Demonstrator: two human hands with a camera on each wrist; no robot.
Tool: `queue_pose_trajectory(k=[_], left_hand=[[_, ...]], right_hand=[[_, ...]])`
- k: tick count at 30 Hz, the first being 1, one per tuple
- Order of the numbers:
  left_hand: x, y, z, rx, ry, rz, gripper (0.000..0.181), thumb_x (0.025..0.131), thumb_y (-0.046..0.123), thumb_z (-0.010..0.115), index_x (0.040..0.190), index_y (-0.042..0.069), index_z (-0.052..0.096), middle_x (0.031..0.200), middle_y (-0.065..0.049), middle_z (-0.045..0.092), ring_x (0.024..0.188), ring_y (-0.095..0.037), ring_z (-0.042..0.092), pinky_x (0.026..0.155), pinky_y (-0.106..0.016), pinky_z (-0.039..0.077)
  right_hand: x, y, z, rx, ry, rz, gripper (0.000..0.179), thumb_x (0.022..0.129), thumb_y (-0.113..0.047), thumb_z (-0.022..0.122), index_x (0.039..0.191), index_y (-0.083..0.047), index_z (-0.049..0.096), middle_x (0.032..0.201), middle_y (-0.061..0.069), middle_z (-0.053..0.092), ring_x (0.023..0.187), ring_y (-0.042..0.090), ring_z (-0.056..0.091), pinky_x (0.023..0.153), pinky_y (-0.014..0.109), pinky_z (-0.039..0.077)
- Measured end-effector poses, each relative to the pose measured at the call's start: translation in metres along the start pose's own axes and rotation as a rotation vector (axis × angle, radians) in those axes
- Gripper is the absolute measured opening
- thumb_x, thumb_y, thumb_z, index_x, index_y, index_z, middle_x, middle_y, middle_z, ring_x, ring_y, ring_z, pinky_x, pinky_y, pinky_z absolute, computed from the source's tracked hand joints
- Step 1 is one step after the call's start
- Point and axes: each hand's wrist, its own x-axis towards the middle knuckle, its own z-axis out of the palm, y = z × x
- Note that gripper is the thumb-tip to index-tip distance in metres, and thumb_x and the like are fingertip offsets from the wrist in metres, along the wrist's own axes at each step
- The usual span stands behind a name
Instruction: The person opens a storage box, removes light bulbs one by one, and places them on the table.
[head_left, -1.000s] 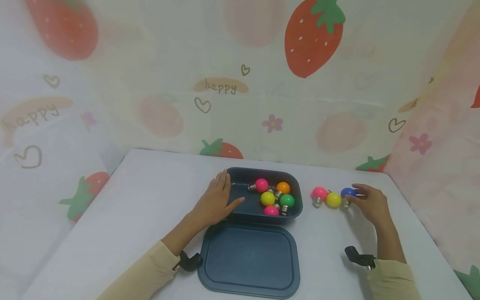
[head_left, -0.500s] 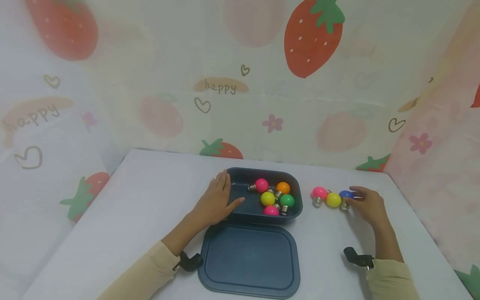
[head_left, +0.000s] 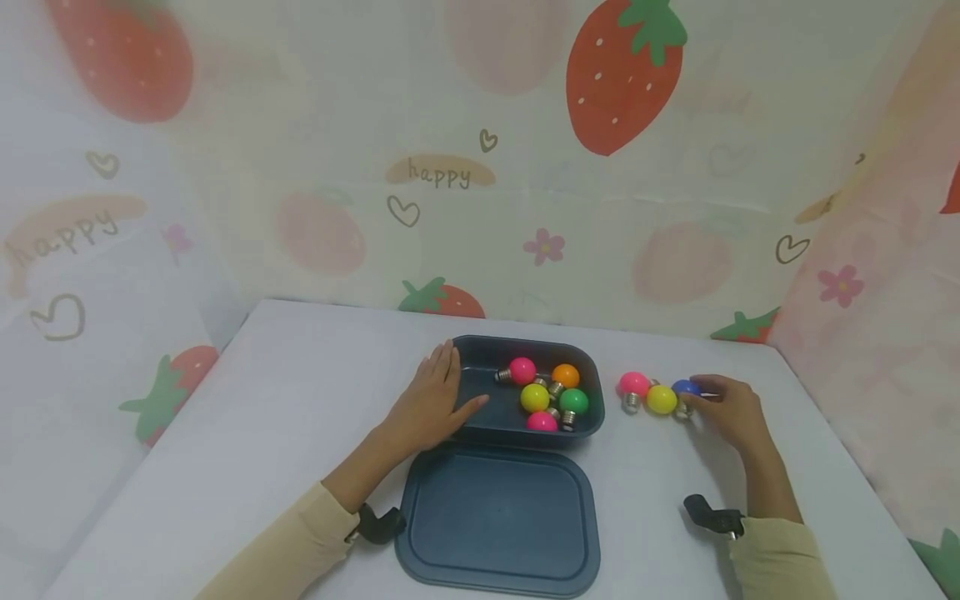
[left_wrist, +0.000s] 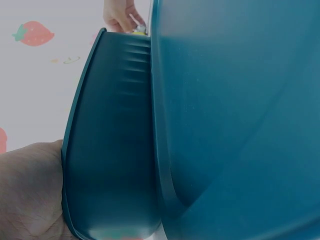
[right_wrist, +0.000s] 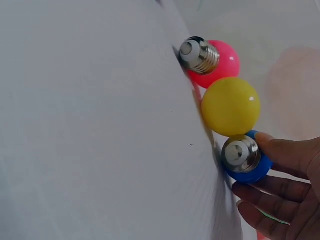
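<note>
My left hand (head_left: 423, 404) rests along the left end of a dark blue box (head_left: 487, 429), fingers straight and thumb spread over its inside. At the right of the table, my right hand (head_left: 738, 412) holds a blue light bulb (head_left: 685, 387) between thumb and fingers. In the right wrist view the thumb lies on one side of the blue bulb (right_wrist: 252, 173), fingers on the other, its metal screw base facing the camera. A yellow bulb (right_wrist: 231, 106) sits right against it, with a pink bulb (right_wrist: 220, 62) beyond.
Inside the box lie several bulbs, among them an orange bulb (head_left: 566, 376), a green bulb (head_left: 573, 401) and a yellow bulb (head_left: 535, 397). A flat blue lid (head_left: 498, 521) lies in front of the box. Behind the white table (head_left: 300, 358) stands a strawberry-print backdrop (head_left: 337, 100).
My right hand has moved left with the blue bulb, up to the yellow one. The yellow and pink bulbs have shifted slightly left. My left hand and the box have stayed put.
</note>
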Motion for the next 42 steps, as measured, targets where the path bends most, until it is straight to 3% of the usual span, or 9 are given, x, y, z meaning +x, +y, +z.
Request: queue_pose_trajectory(k=[15, 22, 31, 42], left_hand=[[0.001, -0.001, -0.003, 0.0, -0.02, -0.003, 0.091, 0.101, 0.058, 0.05, 0.157, -0.008, 0.021, 0.166, -0.024, 0.015, 0.154, -0.038, 0.014, 0.122, -0.049, 0.015], [0.0, 0.0, -0.004, -0.004, -0.002, 0.001, 0.091, 0.1, 0.056, 0.054, 0.156, -0.009, 0.024, 0.165, -0.025, 0.019, 0.154, -0.039, 0.016, 0.122, -0.05, 0.018], [-0.001, 0.002, -0.004, -0.003, 0.013, 0.009, 0.09, 0.1, 0.054, 0.056, 0.155, -0.011, 0.026, 0.164, -0.027, 0.022, 0.153, -0.04, 0.018, 0.121, -0.051, 0.019], [-0.001, 0.002, -0.003, -0.003, 0.012, 0.007, 0.09, 0.1, 0.053, 0.056, 0.155, -0.011, 0.026, 0.164, -0.027, 0.021, 0.153, -0.04, 0.018, 0.121, -0.051, 0.019]], right_hand=[[0.001, -0.001, -0.001, -0.019, -0.012, 0.005, 0.059, 0.1, -0.036, 0.066, 0.141, 0.005, 0.054, 0.139, 0.031, 0.055, 0.125, 0.049, 0.054, 0.101, 0.061, 0.045], [-0.001, -0.003, -0.008, -0.019, -0.001, -0.006, 0.054, 0.102, -0.034, 0.062, 0.14, 0.005, 0.055, 0.136, 0.03, 0.058, 0.124, 0.049, 0.054, 0.099, 0.061, 0.047], [-0.007, -0.015, -0.025, -0.077, 0.051, -0.078, 0.054, 0.103, -0.036, 0.06, 0.136, 0.006, 0.058, 0.131, 0.03, 0.061, 0.122, 0.05, 0.056, 0.093, 0.062, 0.049], [-0.017, -0.047, -0.035, -0.041, 0.077, -0.088, 0.055, 0.102, -0.04, 0.061, 0.137, 0.002, 0.058, 0.133, 0.029, 0.06, 0.124, 0.05, 0.053, 0.093, 0.064, 0.049]])
